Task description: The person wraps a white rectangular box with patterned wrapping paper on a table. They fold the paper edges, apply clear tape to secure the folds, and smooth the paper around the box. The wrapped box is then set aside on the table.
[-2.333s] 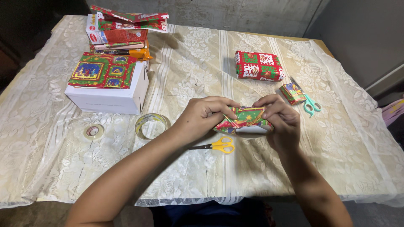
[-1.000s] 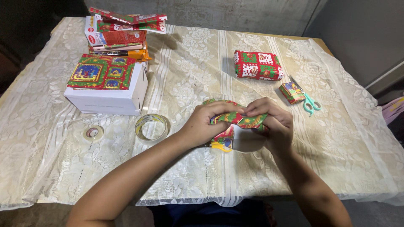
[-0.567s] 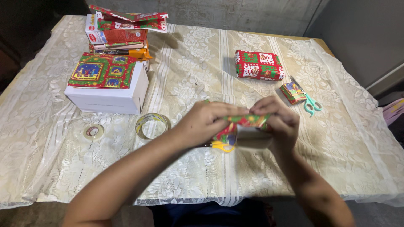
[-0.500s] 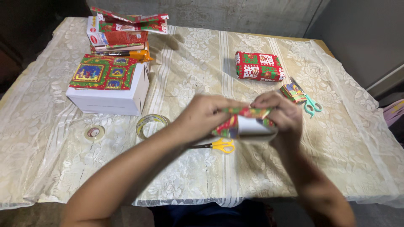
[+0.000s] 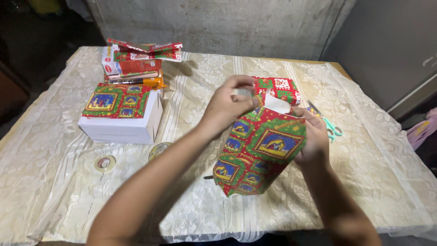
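Left hand [image 5: 227, 105]: raised above the counter, fingers pinched on the top edge of the wrapping paper sheet [image 5: 259, 152], close to its upper left corner
Right hand [image 5: 313, 139]: clasps the sheet's right edge, thumb on the printed side, fingers hidden behind the paper
Wrapping paper sheet: held up off the counter between both hands, tilted, printed side toward the camera; red and green with blue picture panels; a white underside flap shows at the top edge; the lower corner hangs free over the near middle of the counter
Counter [image 5: 59, 191]: covered by a cream lace cloth that runs to the near edge and droops over it
Wrapped parcel [image 5: 277, 89]: lies behind the sheet's top edge, partly hidden by it
Green-handled scissors [image 5: 330, 127]: just beyond the right hand, toward the right edge
White box [image 5: 125, 123]: left of centre, a folded piece of the same paper lying on its lid
Stack of packets [image 5: 134, 64]: behind the white box, near the far left edge
Clear tape roll [image 5: 157, 150]: just beside the left forearm, partly hidden by it
Small tape roll [image 5: 105, 163]: well left of the forearm, lying flat
Open room, left: bare cloth from the small tape roll to the left and near edges
Open room, right: bare cloth from the right forearm out to the right edge
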